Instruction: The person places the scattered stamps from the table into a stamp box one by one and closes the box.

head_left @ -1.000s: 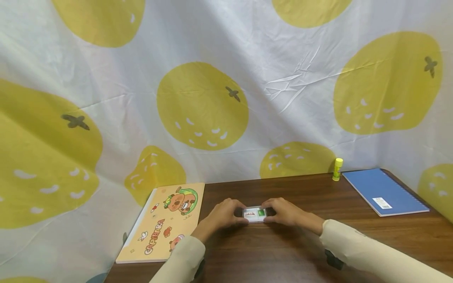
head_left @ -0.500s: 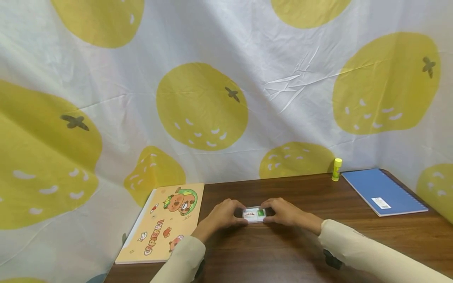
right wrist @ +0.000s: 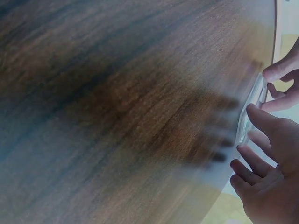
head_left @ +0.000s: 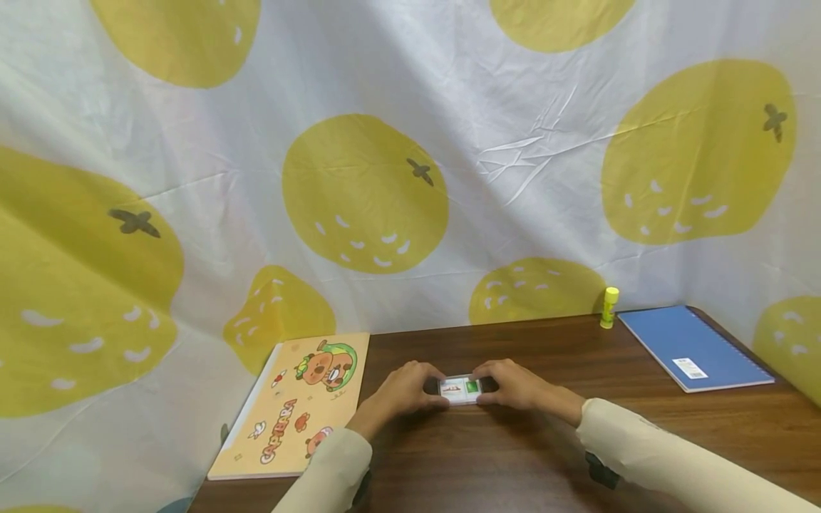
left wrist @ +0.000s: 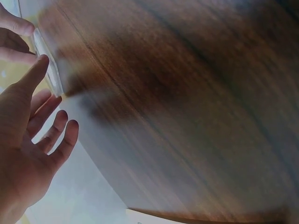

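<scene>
A small, flat, clear rectangular case (head_left: 459,390) with a white and green printed inside lies between my two hands, low over or on the table; which of these I cannot tell. My left hand (head_left: 405,388) pinches its left end between thumb and fingers. At the other end, my right hand (head_left: 513,385) pinches it likewise. The left wrist view shows the case (left wrist: 53,74) edge-on, the other fingers of the left hand (left wrist: 35,140) spread loosely below. Edge-on too is the case (right wrist: 243,123) in the right wrist view, beside the right hand (right wrist: 268,172).
On the dark wooden table (head_left: 474,456), a cream capybara notebook (head_left: 291,406) lies at the left. A blue spiral notebook (head_left: 695,345) lies at the right, with a yellow glue stick (head_left: 609,308) standing beside it. A fruit-patterned curtain (head_left: 462,142) hangs behind the table.
Both hands keep their hold on the clear case, which stays in the same place. The head view shifts only very slightly.
</scene>
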